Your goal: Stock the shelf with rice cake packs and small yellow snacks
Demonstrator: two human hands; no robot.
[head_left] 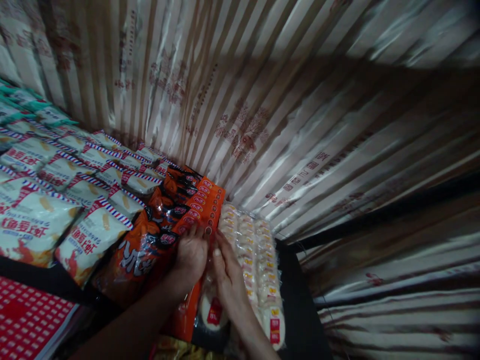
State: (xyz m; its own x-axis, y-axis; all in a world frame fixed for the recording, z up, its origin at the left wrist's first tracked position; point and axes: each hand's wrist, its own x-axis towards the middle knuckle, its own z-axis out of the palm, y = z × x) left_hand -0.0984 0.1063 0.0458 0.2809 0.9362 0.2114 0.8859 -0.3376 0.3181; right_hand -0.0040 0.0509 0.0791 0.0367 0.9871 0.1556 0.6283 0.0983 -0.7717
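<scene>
My left hand [192, 252] is on a row of orange packets [205, 200], its fingers bent over their edges. It looks closed on an orange packet, though the fingertips are partly hidden in the dim light. Just right of it, my right hand [229, 275] lies along the side of the same row with its fingers stretched out. It is open, between the orange packets and the clear-wrapped round white items [248, 250] standing in lines. A round white pack with a red label [213, 311] shows below, between my wrists.
Left of my hands are bags of orange-and-black snacks [140, 245] and many white snack bags with striped edges [92, 235]. Green packs [52, 114] lie at the far left. A red checked panel [28, 317] is in front. Pleated printed sheeting [240, 100] hangs behind, with a black bar [360, 220] at right.
</scene>
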